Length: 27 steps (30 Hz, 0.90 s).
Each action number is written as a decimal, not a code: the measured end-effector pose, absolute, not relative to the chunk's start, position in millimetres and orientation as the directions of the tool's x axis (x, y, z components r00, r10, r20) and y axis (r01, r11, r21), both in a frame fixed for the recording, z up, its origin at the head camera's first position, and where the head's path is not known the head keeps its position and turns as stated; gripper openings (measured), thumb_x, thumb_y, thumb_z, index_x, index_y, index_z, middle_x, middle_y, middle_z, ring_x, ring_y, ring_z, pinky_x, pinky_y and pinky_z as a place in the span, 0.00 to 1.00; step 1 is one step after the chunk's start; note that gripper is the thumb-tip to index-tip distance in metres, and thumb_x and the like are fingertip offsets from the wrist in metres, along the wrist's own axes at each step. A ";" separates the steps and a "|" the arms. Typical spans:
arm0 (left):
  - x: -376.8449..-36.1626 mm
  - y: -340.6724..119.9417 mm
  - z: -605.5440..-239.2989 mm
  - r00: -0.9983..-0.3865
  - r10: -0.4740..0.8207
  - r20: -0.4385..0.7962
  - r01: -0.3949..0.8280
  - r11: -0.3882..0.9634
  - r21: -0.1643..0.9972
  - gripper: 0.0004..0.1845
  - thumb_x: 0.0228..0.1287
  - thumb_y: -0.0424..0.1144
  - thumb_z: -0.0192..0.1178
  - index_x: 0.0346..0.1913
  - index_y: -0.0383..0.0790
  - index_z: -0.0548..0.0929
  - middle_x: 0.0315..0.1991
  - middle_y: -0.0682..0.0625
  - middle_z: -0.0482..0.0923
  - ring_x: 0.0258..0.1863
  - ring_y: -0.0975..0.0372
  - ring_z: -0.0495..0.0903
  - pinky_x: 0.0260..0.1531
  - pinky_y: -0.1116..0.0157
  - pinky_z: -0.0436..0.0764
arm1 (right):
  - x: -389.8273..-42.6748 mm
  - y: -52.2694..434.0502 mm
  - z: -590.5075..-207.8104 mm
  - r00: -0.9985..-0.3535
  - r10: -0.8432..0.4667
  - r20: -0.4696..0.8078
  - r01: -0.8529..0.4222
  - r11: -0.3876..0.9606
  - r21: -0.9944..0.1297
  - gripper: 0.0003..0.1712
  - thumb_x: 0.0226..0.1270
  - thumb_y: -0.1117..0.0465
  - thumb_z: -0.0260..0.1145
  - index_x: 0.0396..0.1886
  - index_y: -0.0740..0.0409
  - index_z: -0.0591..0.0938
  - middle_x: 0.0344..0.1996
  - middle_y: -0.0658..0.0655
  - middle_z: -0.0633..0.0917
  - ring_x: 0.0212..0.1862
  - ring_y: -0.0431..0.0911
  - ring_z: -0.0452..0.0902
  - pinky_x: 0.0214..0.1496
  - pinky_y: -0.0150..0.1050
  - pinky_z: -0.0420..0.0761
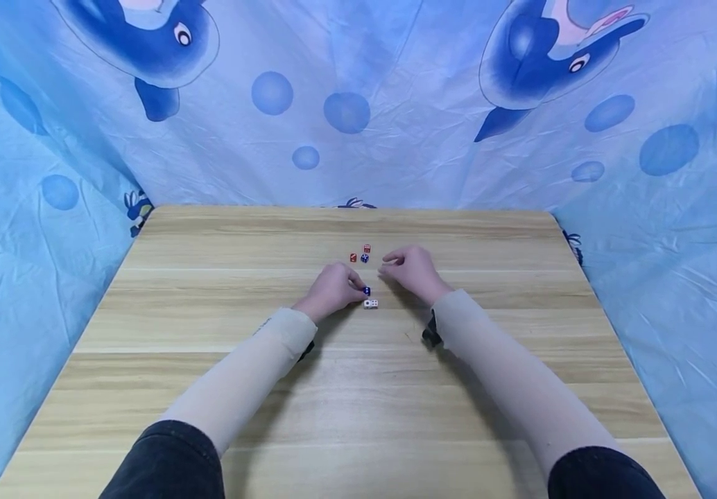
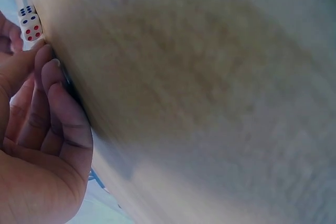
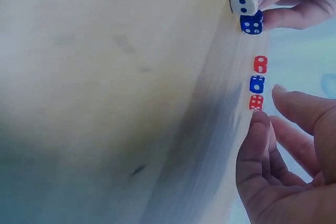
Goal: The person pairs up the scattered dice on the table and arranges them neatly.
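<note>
My left hand (image 1: 333, 287) pinches a small blue die (image 1: 367, 291) between thumb and index finger, low over the table. Right below that die in the head view, two white dice (image 1: 371, 303) sit side by side. Farther back is a loose group: a second blue die (image 1: 365, 258) with one red die (image 1: 367, 248) behind it and another red die (image 1: 353, 257) to its left. My right hand (image 1: 415, 269) hovers just right of this group, its thumb and fingers apart with nothing between them. In the left wrist view, the left fingers (image 2: 52, 72) hide the pinched die.
The wooden table (image 1: 333, 416) spreads out on all sides of the dice. Behind it and at both sides hangs a blue curtain (image 1: 396, 166) with cartoon dolphins. A black wrist camera (image 1: 431, 334) sits under the right wrist.
</note>
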State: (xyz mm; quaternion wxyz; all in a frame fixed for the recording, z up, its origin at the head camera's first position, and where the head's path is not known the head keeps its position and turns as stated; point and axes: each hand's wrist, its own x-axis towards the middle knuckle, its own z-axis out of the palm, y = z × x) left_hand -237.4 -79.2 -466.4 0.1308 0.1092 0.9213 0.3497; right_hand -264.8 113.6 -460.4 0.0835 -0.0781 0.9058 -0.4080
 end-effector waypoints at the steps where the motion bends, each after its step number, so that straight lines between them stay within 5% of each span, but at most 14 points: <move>1: -237.3 -79.6 -466.9 -0.941 0.293 -0.172 0.102 0.726 0.680 0.08 0.44 0.40 0.72 0.30 0.46 0.86 0.26 0.59 0.80 0.27 0.66 0.77 0.26 0.70 0.76 | -268.4 110.6 -460.5 -0.973 -0.213 -0.092 -0.074 0.660 -0.748 0.19 0.51 0.53 0.70 0.43 0.54 0.83 0.38 0.50 0.82 0.36 0.42 0.77 0.40 0.38 0.76; 10: -236.3 -80.1 -468.9 -0.929 0.305 -0.208 0.059 0.679 0.732 0.06 0.49 0.39 0.69 0.31 0.44 0.85 0.19 0.56 0.80 0.18 0.62 0.79 0.18 0.67 0.78 | -289.9 87.8 -462.4 -0.963 -0.218 -0.157 -0.040 0.696 -0.717 0.20 0.49 0.51 0.72 0.42 0.53 0.83 0.43 0.50 0.82 0.46 0.45 0.74 0.49 0.41 0.72; 27: -235.8 -82.2 -468.4 -0.927 0.310 -0.214 0.046 0.657 0.752 0.06 0.49 0.37 0.69 0.31 0.41 0.85 0.18 0.52 0.80 0.15 0.59 0.79 0.13 0.65 0.77 | -301.8 75.4 -468.0 -0.979 -0.188 -0.077 -0.089 0.739 -0.668 0.12 0.46 0.54 0.74 0.32 0.52 0.86 0.36 0.48 0.83 0.44 0.45 0.74 0.50 0.39 0.70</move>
